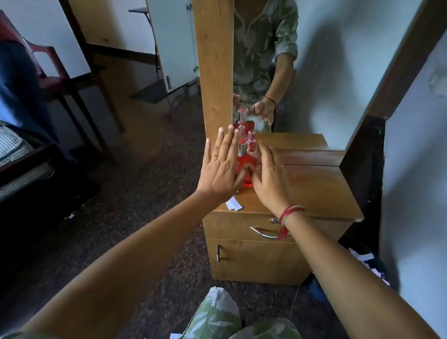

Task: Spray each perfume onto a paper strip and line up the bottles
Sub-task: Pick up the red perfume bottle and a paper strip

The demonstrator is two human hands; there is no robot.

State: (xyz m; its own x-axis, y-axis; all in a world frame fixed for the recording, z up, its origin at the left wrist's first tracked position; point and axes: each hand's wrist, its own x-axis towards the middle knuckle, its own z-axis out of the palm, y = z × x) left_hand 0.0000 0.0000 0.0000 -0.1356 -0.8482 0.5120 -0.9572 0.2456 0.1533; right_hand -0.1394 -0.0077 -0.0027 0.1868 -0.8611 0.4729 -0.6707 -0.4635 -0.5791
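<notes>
A row of red perfume bottles [247, 168] stands on the left part of a wooden dresser top [317, 184], running from near me toward the mirror. The nearest one is a square red bottle; behind it rise bottles with a silver collar [242, 147] and a clear pink cap [251, 142]. My left hand [221, 166] lies flat against the row's left side, fingers straight. My right hand [268, 177] presses flat against its right side. Both thumbs touch the nearest bottle. White paper strips [233, 204] lie at the dresser's front left edge, just below my left wrist.
A mirror [313, 70] in a wooden frame stands behind the dresser and reflects the bottles and a person's hand. The dresser has a drawer with a metal handle [263, 232] and a cupboard door. A chair [49, 64] and a bed stand at left. Paper scraps lie on the floor.
</notes>
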